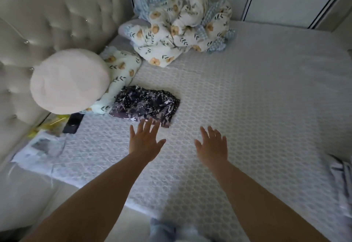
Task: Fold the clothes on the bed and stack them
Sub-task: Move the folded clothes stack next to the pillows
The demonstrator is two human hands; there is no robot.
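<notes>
Clearly, the bed (pixel 247 89) is seen with a folded dark patterned garment (pixel 146 106) near the pillow (pixel 122 78). Nothing is held: left hand (pixel 145 141) and right hand (pixel 213 146) are spread flat. The fold could be disturbed if brushed by the left fingertips.

The bed (pixel 247 93) has a pale, honeycomb-textured cover. A folded dark patterned garment (pixel 146 106) lies near its left edge, with a round cream cushion (pixel 70 81) and a floral pillow (pixel 122 74) beside it against the headboard side. A crumpled floral quilt (pixel 182 28) fills the far left corner, and striped cloth (pixel 341 173) lies at the right edge
</notes>
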